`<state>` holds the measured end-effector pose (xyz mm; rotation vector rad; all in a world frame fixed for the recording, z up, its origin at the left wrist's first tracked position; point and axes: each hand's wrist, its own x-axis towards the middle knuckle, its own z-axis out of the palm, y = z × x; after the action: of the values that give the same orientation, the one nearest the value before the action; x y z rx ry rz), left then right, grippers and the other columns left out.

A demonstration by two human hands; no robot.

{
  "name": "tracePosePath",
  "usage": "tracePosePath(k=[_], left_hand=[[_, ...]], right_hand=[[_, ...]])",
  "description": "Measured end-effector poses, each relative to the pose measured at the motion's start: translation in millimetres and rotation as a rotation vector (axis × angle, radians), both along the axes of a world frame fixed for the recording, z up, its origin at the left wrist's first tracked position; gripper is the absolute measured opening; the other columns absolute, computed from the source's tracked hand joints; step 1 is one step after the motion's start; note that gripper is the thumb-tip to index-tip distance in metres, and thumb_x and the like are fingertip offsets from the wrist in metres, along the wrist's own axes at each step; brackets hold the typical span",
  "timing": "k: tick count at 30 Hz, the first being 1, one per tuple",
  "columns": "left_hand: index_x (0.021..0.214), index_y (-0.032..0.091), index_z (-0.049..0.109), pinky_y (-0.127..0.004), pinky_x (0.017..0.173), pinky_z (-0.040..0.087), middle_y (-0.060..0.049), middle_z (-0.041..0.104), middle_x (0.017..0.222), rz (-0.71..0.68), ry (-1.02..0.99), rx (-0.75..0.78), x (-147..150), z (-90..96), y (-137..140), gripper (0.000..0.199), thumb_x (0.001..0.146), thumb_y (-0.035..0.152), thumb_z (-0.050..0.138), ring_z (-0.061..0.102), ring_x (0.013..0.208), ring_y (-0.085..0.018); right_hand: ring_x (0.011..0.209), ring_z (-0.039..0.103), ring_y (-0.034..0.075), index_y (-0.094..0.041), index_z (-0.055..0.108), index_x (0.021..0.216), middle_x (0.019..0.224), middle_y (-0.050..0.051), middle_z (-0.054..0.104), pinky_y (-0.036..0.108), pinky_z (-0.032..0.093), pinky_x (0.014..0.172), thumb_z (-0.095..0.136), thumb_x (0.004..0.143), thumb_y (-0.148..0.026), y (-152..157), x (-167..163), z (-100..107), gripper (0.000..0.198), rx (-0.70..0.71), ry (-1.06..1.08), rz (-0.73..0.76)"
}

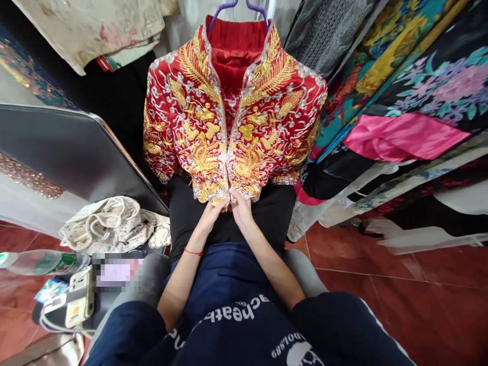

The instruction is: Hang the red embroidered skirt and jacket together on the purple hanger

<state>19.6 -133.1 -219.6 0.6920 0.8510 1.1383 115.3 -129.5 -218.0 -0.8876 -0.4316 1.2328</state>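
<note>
A red jacket (190, 101) with gold and silver embroidery and a stand collar hangs from a purple hanger (222, 7) in front of me. Its lower front hem reaches down over my lap. At the bottom of the front opening, my left hand (213, 209) grips the hem on the left side, thumb on top. My right hand (240, 206) holds the hem's other edge right beside it, fingers closed on the cloth. The fingertips of both hands are partly hidden by the jacket's edge.
Hanging clothes line both sides, including a bright pink satin piece (404, 136). To the left stand a dark panel (68, 147), a crumpled cream cloth bag (104, 223), a plastic bottle (41, 263) and a phone (81, 297). Red tiles (351, 254) cover the floor.
</note>
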Motion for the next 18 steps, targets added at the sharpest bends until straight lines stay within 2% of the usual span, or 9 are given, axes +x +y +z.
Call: tracePosePath(k=[1, 3, 4, 6, 10, 14, 18], left_hand=[[0.091, 0.015, 0.073, -0.025, 0.068, 0.050, -0.003, 0.071, 0.080, 0.054, -0.056, -0.016, 5, -1.5, 2, 0.023, 0.074, 0.025, 0.086, 0.066, 0.075, -0.014], [0.108, 0.020, 0.074, -0.030, 0.089, 0.053, -0.005, 0.075, 0.107, 0.135, -0.188, -0.024, 13, -4.3, 7, 0.032, 0.077, 0.024, 0.083, 0.068, 0.106, -0.021], [0.112, 0.021, 0.073, -0.032, 0.097, 0.052, -0.005, 0.074, 0.114, 0.161, -0.238, -0.019, 16, -5.4, 9, 0.035, 0.079, 0.023, 0.082, 0.065, 0.117, -0.022], [0.115, 0.020, 0.072, -0.033, 0.105, 0.050, -0.006, 0.074, 0.118, 0.201, -0.265, -0.023, 20, -7.2, 11, 0.037, 0.079, 0.019, 0.081, 0.062, 0.126, -0.023], [0.113, 0.018, 0.073, -0.034, 0.102, 0.052, -0.008, 0.075, 0.117, 0.282, -0.192, -0.022, 21, -8.9, 10, 0.036, 0.078, 0.017, 0.081, 0.062, 0.126, -0.026], [0.105, 0.017, 0.075, -0.033, 0.100, 0.052, -0.007, 0.076, 0.110, 0.319, -0.141, 0.020, 22, -9.4, 6, 0.029, 0.077, 0.018, 0.082, 0.065, 0.120, -0.024], [0.097, 0.016, 0.076, -0.030, 0.094, 0.052, -0.004, 0.077, 0.099, 0.356, -0.158, 0.016, 25, -9.3, 0, 0.028, 0.070, 0.017, 0.087, 0.071, 0.101, -0.019]], right_hand=[[0.112, 0.069, 0.025, -0.024, 0.070, 0.111, 0.113, 0.003, 0.075, 0.040, 0.059, 0.097, 0.083, 0.057, -0.033, 0, 1, 0, 0.056, 0.009, -0.003, 0.002], [0.116, 0.068, 0.024, -0.025, 0.070, 0.111, 0.112, 0.002, 0.076, 0.039, 0.058, 0.098, 0.083, 0.059, -0.031, 0, 3, 0, 0.053, 0.027, 0.005, 0.002], [0.116, 0.068, 0.024, -0.025, 0.070, 0.110, 0.112, 0.002, 0.076, 0.038, 0.059, 0.098, 0.083, 0.060, -0.031, 0, 6, -1, 0.052, 0.034, 0.013, 0.013], [0.111, 0.069, 0.023, -0.025, 0.071, 0.106, 0.106, 0.001, 0.077, 0.037, 0.060, 0.094, 0.085, 0.059, -0.030, -1, 14, -2, 0.049, 0.040, 0.014, 0.092], [0.082, 0.071, 0.017, -0.022, 0.073, 0.092, 0.086, -0.002, 0.077, 0.030, 0.061, 0.079, 0.090, 0.056, -0.026, -4, 29, -8, 0.040, 0.051, -0.076, 0.258], [0.061, 0.063, 0.013, -0.020, 0.071, 0.074, 0.069, -0.003, 0.072, 0.027, 0.056, 0.065, 0.092, 0.055, -0.033, -5, 23, -11, 0.031, 0.056, -0.094, 0.207], [0.054, 0.057, 0.011, -0.020, 0.066, 0.064, 0.057, -0.004, 0.065, 0.027, 0.053, 0.061, 0.093, 0.054, -0.045, -6, 18, -3, 0.038, 0.067, -0.120, 0.146]])
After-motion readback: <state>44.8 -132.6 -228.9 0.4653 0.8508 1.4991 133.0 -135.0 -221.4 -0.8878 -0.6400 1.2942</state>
